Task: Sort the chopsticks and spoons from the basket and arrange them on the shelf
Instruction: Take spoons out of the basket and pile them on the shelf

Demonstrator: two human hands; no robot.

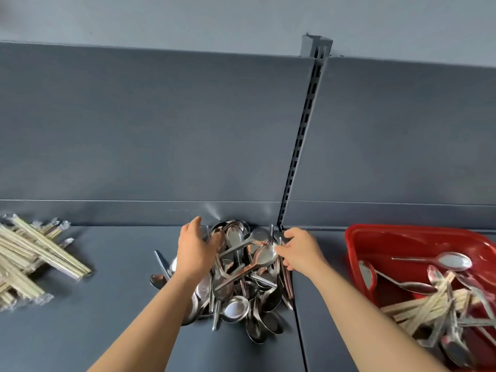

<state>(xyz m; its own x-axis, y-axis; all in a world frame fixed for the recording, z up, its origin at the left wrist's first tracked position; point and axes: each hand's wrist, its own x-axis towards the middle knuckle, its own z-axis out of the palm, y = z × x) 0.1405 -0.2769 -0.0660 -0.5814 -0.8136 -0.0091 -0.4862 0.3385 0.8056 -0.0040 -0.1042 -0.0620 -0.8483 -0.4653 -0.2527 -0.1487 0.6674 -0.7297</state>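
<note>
**Inspector A:** What is recorded, left to right?

**Inspector B:** Wrapped chopsticks (40, 253) are stacked at the far left of the shelf (107, 304). The spoon pile (241, 285) is heaped at centre. The left grip (194, 251) is laid released on the pile's left flank. The right grip (300, 249) is curled at the top spoon (264, 255); a pinch cannot be confirmed. Mixed cutlery is held in the red basket (357, 237), right.

**Inspector A:** Recommended handling?

**Inspector B:** The pile should be steadied from the left while spoons are nested, bowls aligned, so none is slid off.
</note>
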